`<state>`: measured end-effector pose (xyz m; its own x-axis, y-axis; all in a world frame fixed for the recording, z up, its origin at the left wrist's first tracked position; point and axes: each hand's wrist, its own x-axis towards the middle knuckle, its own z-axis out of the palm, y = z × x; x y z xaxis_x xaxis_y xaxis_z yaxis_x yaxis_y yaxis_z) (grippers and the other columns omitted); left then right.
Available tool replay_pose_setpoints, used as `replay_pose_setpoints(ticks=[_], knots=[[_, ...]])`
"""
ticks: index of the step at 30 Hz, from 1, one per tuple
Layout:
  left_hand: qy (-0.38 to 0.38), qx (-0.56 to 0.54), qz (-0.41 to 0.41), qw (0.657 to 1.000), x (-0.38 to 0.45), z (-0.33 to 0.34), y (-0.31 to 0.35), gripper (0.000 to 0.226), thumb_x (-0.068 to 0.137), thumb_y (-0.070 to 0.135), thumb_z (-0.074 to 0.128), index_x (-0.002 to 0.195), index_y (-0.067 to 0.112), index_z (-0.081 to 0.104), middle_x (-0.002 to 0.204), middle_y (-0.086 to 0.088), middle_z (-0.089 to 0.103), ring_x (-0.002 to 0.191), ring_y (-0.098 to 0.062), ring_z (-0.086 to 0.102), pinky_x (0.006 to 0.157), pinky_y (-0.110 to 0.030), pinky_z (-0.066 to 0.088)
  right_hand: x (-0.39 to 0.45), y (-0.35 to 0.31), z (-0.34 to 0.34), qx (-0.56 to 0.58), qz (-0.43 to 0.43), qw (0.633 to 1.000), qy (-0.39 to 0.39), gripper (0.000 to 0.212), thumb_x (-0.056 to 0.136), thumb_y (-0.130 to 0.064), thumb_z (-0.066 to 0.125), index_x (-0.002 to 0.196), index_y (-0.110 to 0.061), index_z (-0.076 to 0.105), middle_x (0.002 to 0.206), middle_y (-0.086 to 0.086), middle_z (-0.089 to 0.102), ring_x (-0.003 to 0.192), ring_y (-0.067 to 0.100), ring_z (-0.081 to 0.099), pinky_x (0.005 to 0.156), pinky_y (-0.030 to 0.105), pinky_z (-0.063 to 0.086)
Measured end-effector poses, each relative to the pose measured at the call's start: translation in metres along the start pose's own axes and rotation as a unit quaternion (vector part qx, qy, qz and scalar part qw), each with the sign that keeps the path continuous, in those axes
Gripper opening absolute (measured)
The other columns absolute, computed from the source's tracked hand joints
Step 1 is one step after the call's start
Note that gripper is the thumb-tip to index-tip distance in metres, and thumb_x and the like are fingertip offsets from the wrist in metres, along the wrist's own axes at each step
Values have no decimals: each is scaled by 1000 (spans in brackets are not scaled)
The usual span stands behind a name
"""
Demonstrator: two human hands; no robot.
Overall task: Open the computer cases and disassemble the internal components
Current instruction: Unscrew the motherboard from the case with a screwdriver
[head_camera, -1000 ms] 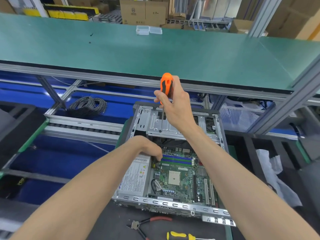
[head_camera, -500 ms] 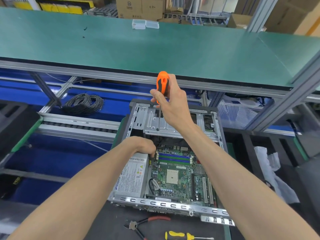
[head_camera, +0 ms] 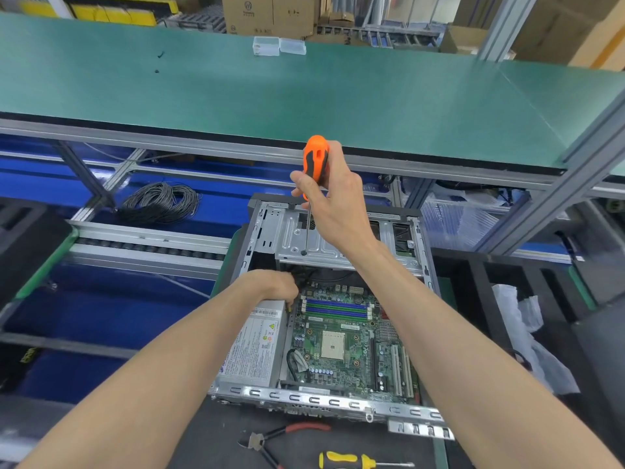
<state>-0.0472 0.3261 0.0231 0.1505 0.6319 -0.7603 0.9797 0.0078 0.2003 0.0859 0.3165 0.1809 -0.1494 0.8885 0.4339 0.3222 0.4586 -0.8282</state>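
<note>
An open computer case [head_camera: 314, 399] lies flat in front of me, showing a green motherboard [head_camera: 341, 346], a grey power supply [head_camera: 253, 350] at its left and a metal drive cage [head_camera: 324, 245] at the far end. My right hand [head_camera: 334, 204] grips an orange-and-black screwdriver [head_camera: 315, 160] held upright, its tip on the drive cage. My left hand [head_camera: 275, 286] reaches down inside the case between power supply and motherboard; its fingers are curled and their tips are hidden, so what they hold does not show.
Red-handled cutters [head_camera: 280, 434] and a yellow screwdriver [head_camera: 355, 462] lie on the dark mat near me. A green workbench [head_camera: 304, 96] with two clear plastic boxes [head_camera: 279, 46] runs across behind. A coil of black cable [head_camera: 159, 203] lies at left, white plastic bags [head_camera: 527, 336] at right.
The view shifted slightly. Both hands keep their places: the right on the upright screwdriver, the left down in the case.
</note>
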Motion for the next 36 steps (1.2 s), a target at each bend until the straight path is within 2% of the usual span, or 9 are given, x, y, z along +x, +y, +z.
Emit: replay_pose_setpoints(ticks=[3, 5, 9, 10, 13, 15, 19, 28, 36], knots=[[33, 2, 5, 999, -4, -1, -1, 33, 82, 9, 48, 110, 4, 65, 133, -12, 61, 105, -23, 61, 100, -41, 51, 1, 0, -1, 7, 3, 1000, 6, 20, 99, -26, 61, 108, -20, 44, 75, 13, 61, 73, 13, 72, 67, 52, 57], [51, -13, 11, 999, -5, -2, -1, 46, 75, 12, 48, 116, 8, 69, 129, -8, 64, 109, -23, 63, 100, -42, 52, 1, 0, -2, 9, 3, 1000, 7, 19, 99, -25, 61, 107, -22, 43, 76, 14, 61, 72, 12, 72, 67, 51, 57], [-2, 17, 17, 1000, 2, 0, -1, 29, 86, 15, 54, 113, 14, 66, 119, -4, 56, 102, -17, 54, 94, -30, 44, 2, 0, -3, 13, 7, 1000, 4, 19, 99, -25, 60, 107, -22, 43, 77, 16, 61, 72, 12, 73, 67, 51, 57], [-18, 28, 16, 999, 3, 0, 0, 31, 88, 17, 54, 118, 15, 64, 123, -5, 55, 104, -17, 51, 95, -31, 43, 2, 0, -3, 13, 8, 1000, 3, 19, 99, -25, 61, 107, -22, 43, 78, 16, 62, 72, 12, 73, 67, 51, 57], [-39, 30, -1, 999, 7, 1, 0, 58, 91, 24, 57, 147, 16, 49, 155, -2, 42, 134, -22, 47, 111, -41, 41, 3, 0, -3, 14, 10, 1000, 2, 20, 99, -25, 61, 107, -23, 43, 79, 16, 62, 73, 12, 73, 67, 50, 58], [-44, 33, -5, 998, 7, 2, 2, 62, 91, 24, 59, 151, 18, 44, 161, -2, 33, 141, -24, 42, 112, -40, 41, 3, -1, -3, 16, 10, 1000, 3, 20, 99, -25, 61, 107, -23, 43, 79, 17, 62, 73, 12, 73, 67, 50, 58], [-42, 53, -7, 998, 9, 1, 3, 60, 94, 22, 57, 151, 15, 43, 162, -2, 31, 142, -23, 40, 109, -35, 40, 5, -3, -4, 10, -4, 1000, 15, 20, 99, -26, 61, 106, -23, 43, 76, 14, 61, 73, 13, 72, 66, 50, 58], [-35, 91, -19, 995, 7, 0, 7, 59, 98, 25, 55, 154, 15, 37, 158, -4, 37, 137, -27, 45, 111, -42, 42, 7, -15, -9, 24, -38, 998, 48, 19, 98, -21, 61, 105, -19, 43, 72, 6, 59, 67, 14, 71, 62, 49, 56], [-24, 18, -24, 999, 1, -1, 7, 56, 97, 11, 53, 150, 8, 37, 153, -12, 41, 134, -32, 47, 110, -45, 43, 14, -31, -19, 28, -78, 994, 69, 19, 98, -21, 60, 106, -19, 42, 73, 11, 58, 65, 15, 70, 58, 45, 57]])
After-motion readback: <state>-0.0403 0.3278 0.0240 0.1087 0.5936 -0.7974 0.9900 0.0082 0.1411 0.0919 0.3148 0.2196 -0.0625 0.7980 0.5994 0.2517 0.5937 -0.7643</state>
